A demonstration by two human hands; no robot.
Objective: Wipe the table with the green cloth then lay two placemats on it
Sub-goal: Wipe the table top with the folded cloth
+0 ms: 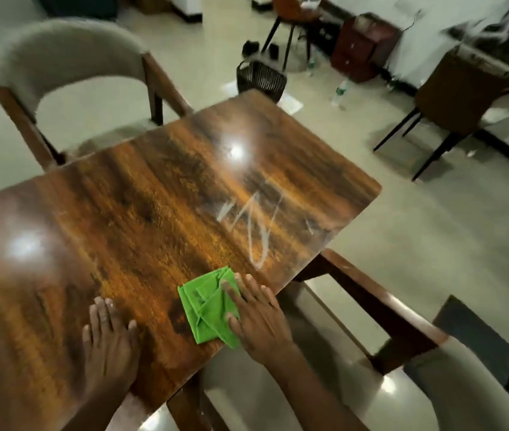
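Observation:
A folded green cloth [208,309] lies on the glossy brown wooden table [153,197] near its front right edge. My right hand [258,315] lies flat on the cloth's right side, fingers straight, pressing it to the wood. My left hand [108,337] rests flat on the bare tabletop to the left of the cloth, fingers straight. White scribble marks [253,225] show on the wood beyond the cloth. No placemats are in view.
A grey upholstered chair [63,54] stands at the table's far left side, and another chair [433,353] at the near right. A dark basket [261,77] sits on the floor past the far corner. Brown chairs [452,101], a bottle [340,91] and a cabinet [362,48] stand further off.

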